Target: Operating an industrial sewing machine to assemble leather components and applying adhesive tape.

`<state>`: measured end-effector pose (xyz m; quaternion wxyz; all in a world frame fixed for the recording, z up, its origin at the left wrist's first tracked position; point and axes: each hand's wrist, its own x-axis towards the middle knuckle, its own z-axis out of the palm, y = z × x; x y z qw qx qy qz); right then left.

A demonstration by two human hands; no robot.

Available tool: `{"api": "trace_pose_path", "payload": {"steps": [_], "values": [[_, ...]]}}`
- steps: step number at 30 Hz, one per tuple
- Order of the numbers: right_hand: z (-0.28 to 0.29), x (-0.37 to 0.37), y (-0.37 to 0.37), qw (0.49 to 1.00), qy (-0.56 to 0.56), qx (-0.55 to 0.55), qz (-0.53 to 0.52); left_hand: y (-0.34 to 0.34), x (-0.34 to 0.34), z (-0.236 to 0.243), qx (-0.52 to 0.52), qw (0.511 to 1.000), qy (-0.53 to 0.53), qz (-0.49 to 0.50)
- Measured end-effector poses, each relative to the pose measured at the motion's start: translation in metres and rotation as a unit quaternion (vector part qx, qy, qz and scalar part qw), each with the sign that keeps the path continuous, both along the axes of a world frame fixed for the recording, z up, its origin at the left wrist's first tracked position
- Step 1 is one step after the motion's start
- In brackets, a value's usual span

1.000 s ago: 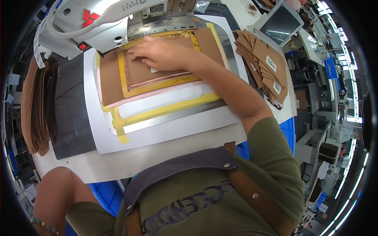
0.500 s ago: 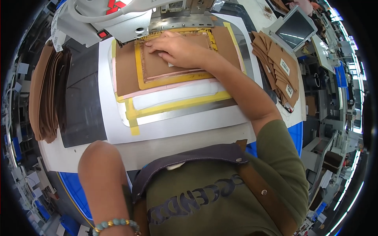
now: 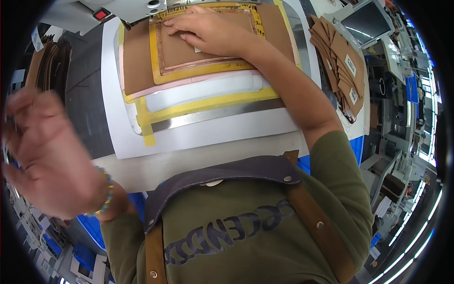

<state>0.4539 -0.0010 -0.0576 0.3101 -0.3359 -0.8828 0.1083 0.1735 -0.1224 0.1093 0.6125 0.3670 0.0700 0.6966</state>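
My right hand [image 3: 208, 33] rests palm down, fingers extended, on a brown panel [image 3: 178, 53] inside a yellow rectangular frame [image 3: 157, 64]. A small white piece [image 3: 197, 49] pokes out from beneath this hand. Under the frame is a larger brown sheet [image 3: 137, 61], on a plate with yellow tape [image 3: 189, 108] along its border. Off to the left, my left hand [image 3: 56, 161] is raised close to the camera, fingers apart and slightly curled, blurred by motion. Nothing shows in it. Behind it stands a stack of brown pieces [image 3: 56, 66].
Overlapping brown pieces with white labels [image 3: 338, 61] lie at the right. A screen [image 3: 366, 26] stands behind them. At the top left, a white machine [image 3: 71, 12] with a red switch overhangs the work. White paper [image 3: 213, 132] lies beneath the plate.
My left hand has come up into view at the left; before, only its forearm showed at the lower edge. My right hand stays on the framed panel. The view has shifted slightly.
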Motion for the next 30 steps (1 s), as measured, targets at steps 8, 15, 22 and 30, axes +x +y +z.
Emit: {"api": "trace_pose_path", "payload": {"steps": [8,15,22,30], "values": [[0.003,-0.001,-0.005,0.998,0.017,-0.055,0.001,-0.038,0.036,0.003,0.375,0.541,0.643,-0.392],[0.012,-0.001,-0.008,1.0,-0.004,-0.026,0.004,-0.032,0.041,-0.016,0.424,0.512,0.647,-0.374],[0.014,-0.001,-0.009,0.998,-0.012,-0.066,-0.001,-0.046,0.039,-0.008,0.41,0.524,0.671,-0.328],[0.005,-0.003,-0.005,0.999,0.006,-0.037,0.008,-0.05,0.01,0.03,0.399,0.69,0.561,-0.221]]}}
